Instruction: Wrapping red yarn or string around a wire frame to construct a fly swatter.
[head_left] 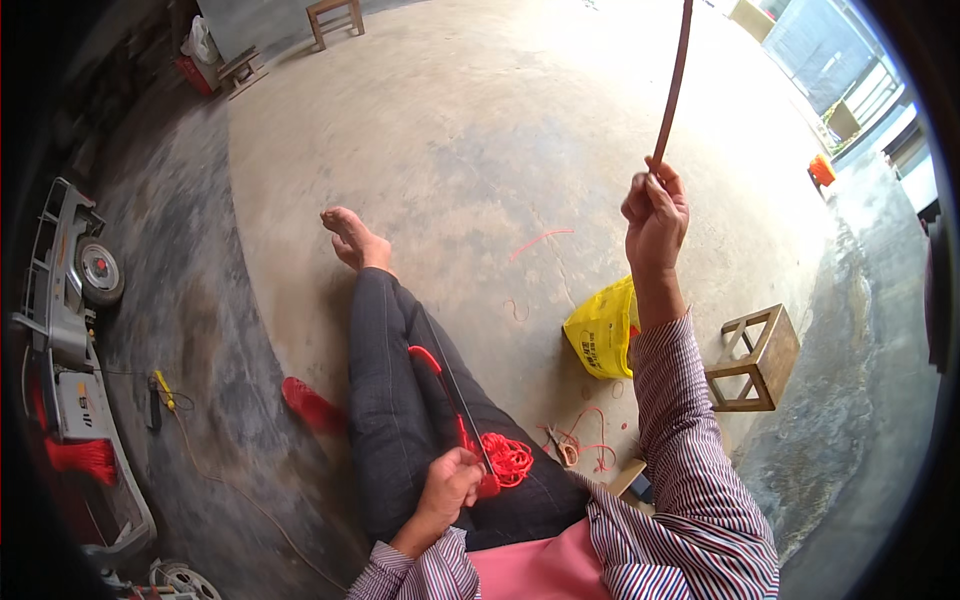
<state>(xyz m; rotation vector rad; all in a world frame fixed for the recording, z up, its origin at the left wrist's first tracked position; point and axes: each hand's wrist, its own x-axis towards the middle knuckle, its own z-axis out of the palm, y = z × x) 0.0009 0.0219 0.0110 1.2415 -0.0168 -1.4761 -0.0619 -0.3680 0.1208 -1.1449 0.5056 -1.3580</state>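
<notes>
My right hand is raised, its fingers pinching the lower end of a long thin brown strip, which runs up out of view. Low over my lap, my left hand is closed around a thin dark rod that slants away along my legs. Red cord lies along part of the rod, and its far end curves off to the side. Against the left hand, a tangled bundle of red cord rests on my dark trousers. How the cord joins the rod is too small to tell.
On the floor at right are a yellow bag, a wooden stool, scissors and loose red cord. A red slipper and a yellow-handled tool lie left. A wheeled vehicle stands at far left.
</notes>
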